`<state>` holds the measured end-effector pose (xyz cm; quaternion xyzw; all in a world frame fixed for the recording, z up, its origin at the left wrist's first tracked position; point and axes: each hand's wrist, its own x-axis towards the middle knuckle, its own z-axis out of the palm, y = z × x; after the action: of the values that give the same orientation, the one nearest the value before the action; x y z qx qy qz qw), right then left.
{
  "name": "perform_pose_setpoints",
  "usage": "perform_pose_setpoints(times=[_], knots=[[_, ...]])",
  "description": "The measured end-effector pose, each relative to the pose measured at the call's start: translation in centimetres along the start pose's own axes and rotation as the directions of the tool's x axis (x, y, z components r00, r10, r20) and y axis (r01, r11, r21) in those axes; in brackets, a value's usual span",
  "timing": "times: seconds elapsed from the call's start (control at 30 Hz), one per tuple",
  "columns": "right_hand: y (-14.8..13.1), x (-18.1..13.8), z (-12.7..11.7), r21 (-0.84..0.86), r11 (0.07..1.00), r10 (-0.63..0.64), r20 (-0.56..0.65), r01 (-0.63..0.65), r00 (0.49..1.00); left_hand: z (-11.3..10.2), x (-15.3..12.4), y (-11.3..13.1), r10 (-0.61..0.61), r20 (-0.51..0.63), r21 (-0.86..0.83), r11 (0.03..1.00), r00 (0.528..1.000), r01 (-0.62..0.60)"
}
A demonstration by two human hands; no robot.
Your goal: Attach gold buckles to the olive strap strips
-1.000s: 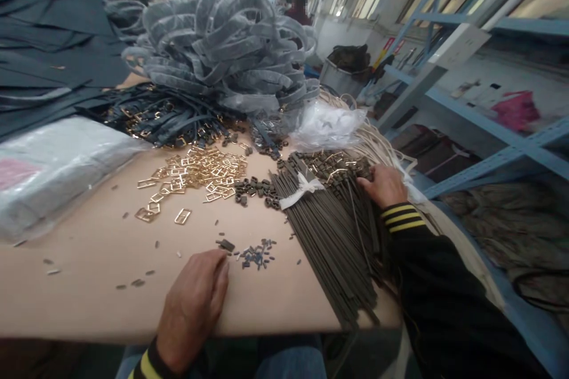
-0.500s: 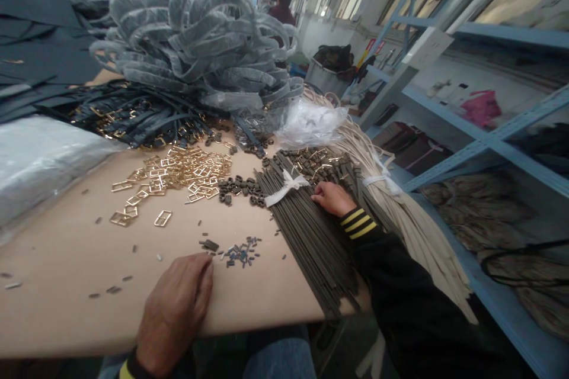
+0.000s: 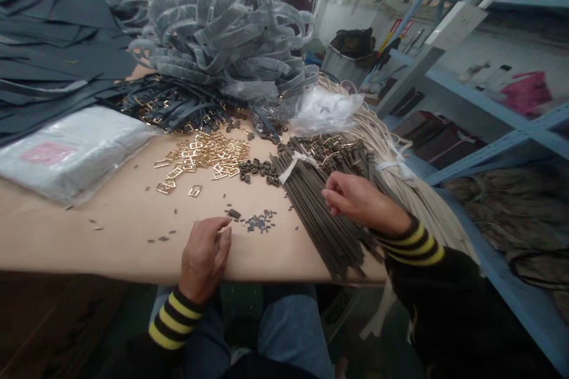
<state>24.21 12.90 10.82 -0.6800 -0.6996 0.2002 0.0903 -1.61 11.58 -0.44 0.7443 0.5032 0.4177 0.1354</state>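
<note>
My left hand rests at the table's front edge with its fingers curled together; whatever they may hold is hidden. Just beyond its fingertips lie a small dark flat piece and a scatter of tiny dark metal pieces. Over the bundle of dark brown straps, my right hand is closed, thumb against fingers, and any small thing between them cannot be made out. A white tie wraps the strap bundle near its far end.
Gold buckles and small brown loops lie in heaps mid-table. A plastic-wrapped packet sits left, dark strips behind it. Wrapped grey coils rise at the back. Cream cords and blue shelving are right.
My right hand has drawn back toward me from the strap bundle's tied part, still closed. The view has shifted, showing more of my lap. My left hand stays by the small pieces.
</note>
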Motion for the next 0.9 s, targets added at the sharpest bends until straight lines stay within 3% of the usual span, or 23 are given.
perform_pose_setpoints(times=[0.07,0.1,0.2,0.3,0.43,0.5,0.7,0.8,0.9], knots=[[-1.6,-3.4,0.9,0.191,0.981,-0.055,0.087,0.037,0.995,-0.7,-0.5,1.5,-0.199,0.052,-0.169,0.964,0.979,0.205],[-2.3,-5.0,1.6,0.291,0.957,-0.073,0.177,0.018,0.981,-1.1,-0.9,2.4,-0.304,0.137,-0.273,0.903,0.943,0.331],[-3.2,-8.5,5.0,0.539,0.832,-0.149,0.441,-0.129,0.885,-1.7,-2.6,4.3,-0.47,0.428,-0.506,0.584,0.772,0.635],[-2.8,-10.2,8.7,0.672,0.686,-0.203,0.545,-0.279,0.813,-1.9,-4.5,4.9,-0.522,0.553,-0.572,0.329,0.649,0.752],[-1.9,-11.0,12.0,0.723,0.604,-0.244,0.568,-0.335,0.786,-2.4,-6.7,4.8,-0.609,0.586,-0.609,0.105,0.535,0.786],[-2.0,-11.0,12.8,0.736,0.585,-0.252,0.564,-0.341,0.786,-2.5,-7.6,5.0,-0.627,0.588,-0.6,0.087,0.511,0.796],[-4.3,-10.6,14.6,0.818,0.453,-0.223,0.488,-0.353,0.844,-1.5,-9.8,6.1,-0.503,0.701,-0.475,0.199,0.505,0.857],[-4.9,-10.7,15.2,0.848,0.377,-0.199,0.466,-0.372,0.862,-1.5,-9.9,6.4,-0.484,0.723,-0.497,0.13,0.492,0.858],[-4.7,-11.0,15.5,0.864,0.335,-0.208,0.457,-0.375,0.865,-1.9,-9.5,6.4,-0.446,0.797,-0.481,-0.057,0.409,0.875]])
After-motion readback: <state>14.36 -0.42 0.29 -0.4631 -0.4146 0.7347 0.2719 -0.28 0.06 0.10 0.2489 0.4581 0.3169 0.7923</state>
